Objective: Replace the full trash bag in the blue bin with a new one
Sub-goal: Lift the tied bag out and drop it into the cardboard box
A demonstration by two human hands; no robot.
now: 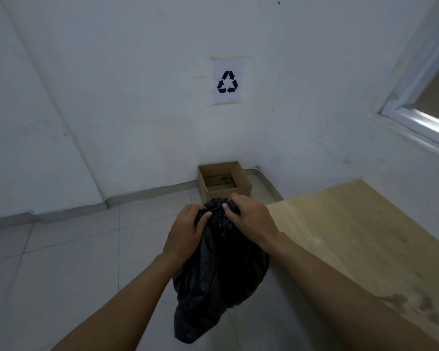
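A full black trash bag point(213, 274) hangs in the air in front of me, above the tiled floor. My left hand point(185, 231) grips the gathered top of the bag from the left. My right hand point(249, 216) grips the same gathered top from the right, fingers curled into the plastic. The two hands almost meet at the bag's neck. The blue bin is out of view.
An open cardboard box point(223, 181) stands on the floor in the corner, just beyond the bag, under a recycling sign point(227, 82) on the white wall. A light wooden tabletop point(365, 236) fills the right side. A window frame point(421, 122) is at the upper right.
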